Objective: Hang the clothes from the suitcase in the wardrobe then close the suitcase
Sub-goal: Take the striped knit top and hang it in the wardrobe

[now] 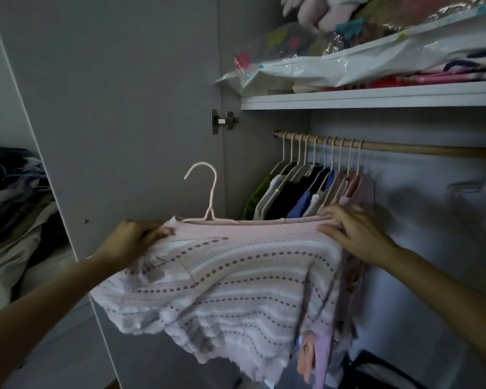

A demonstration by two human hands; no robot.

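Hanging step. The left hand [132,240] grips one shoulder of the pink knit sweater [222,282], already on its hanger [208,192]; the right hand [354,234] pinches the other shoulder. Both are held before the wardrobe, below the rail [404,148]. Next: raise the hook onto it.

White shelf [376,98]: plastic-bagged bedding [348,66] on it; wooden rail [404,148] carries hung clothes [306,192].
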